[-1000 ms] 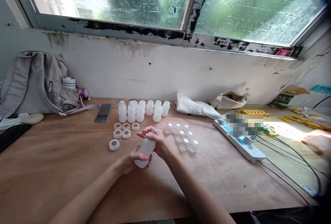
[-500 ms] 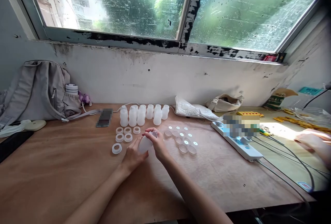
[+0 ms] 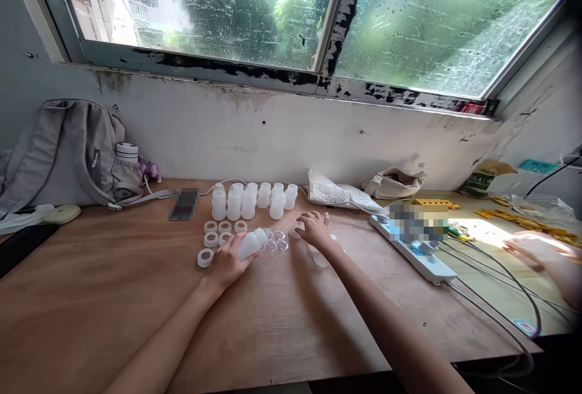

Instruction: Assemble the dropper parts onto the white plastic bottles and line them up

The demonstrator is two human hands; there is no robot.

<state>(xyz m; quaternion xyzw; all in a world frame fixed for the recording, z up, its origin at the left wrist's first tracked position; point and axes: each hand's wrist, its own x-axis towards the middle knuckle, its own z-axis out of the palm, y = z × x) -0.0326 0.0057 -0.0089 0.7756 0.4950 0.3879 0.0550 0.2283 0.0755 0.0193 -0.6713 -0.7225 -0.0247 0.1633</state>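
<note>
My left hand (image 3: 226, 262) grips a small white plastic bottle (image 3: 252, 243), tilted with its mouth toward the far right, low over the wooden table (image 3: 113, 297). My right hand (image 3: 314, 228) reaches over the group of clear round discs (image 3: 321, 258), fingers curled down onto them; what they pinch is hidden. Several small clear rings (image 3: 275, 240) lie between the two hands. White screw collars (image 3: 211, 238) lie left of the bottle. A row of several upright white bottles (image 3: 250, 200) stands behind.
A grey backpack (image 3: 63, 154) leans at the far left, a phone (image 3: 183, 204) beside it. A white power strip (image 3: 413, 248) with cables runs at the right. A crumpled white bag (image 3: 339, 193) and a cloth pouch (image 3: 393, 183) lie by the wall. Another person's hand (image 3: 536, 247) rests at far right.
My right hand has left the bottle's mouth and moved right to the clear discs. The left hand has lowered the bottle toward the table and tilted it. Small clear rings now show between the hands.
</note>
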